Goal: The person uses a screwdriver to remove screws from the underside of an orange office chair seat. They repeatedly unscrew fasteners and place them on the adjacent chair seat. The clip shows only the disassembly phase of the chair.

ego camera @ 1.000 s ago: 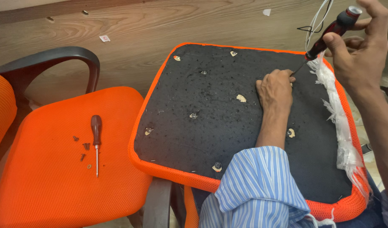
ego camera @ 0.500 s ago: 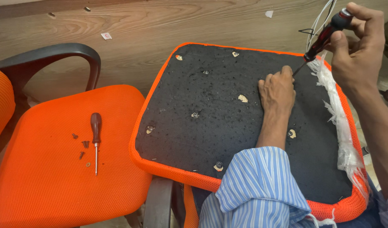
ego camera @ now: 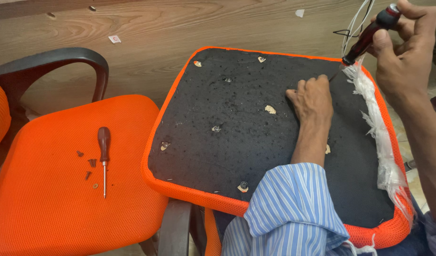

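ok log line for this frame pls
left hand: pressing seat base | right hand: grip on screwdriver at edge | spare screwdriver, screws on chair

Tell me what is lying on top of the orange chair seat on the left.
On the orange chair seat lie a screwdriver with a dark red handle and a few small screws beside it. Whatever is beneath the seat is covered.

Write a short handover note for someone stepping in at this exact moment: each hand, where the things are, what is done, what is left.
Left hand: pressed on the black underside of the upturned orange mesh seat pad.
Right hand: gripping a dark-handled screwdriver, tip at the pad's far right edge beside loose white plastic wrap.
Done: several small screws lie on the neighbouring orange chair seat beside a second brown-handled screwdriver.
Left: the wrap remains along the right edge.
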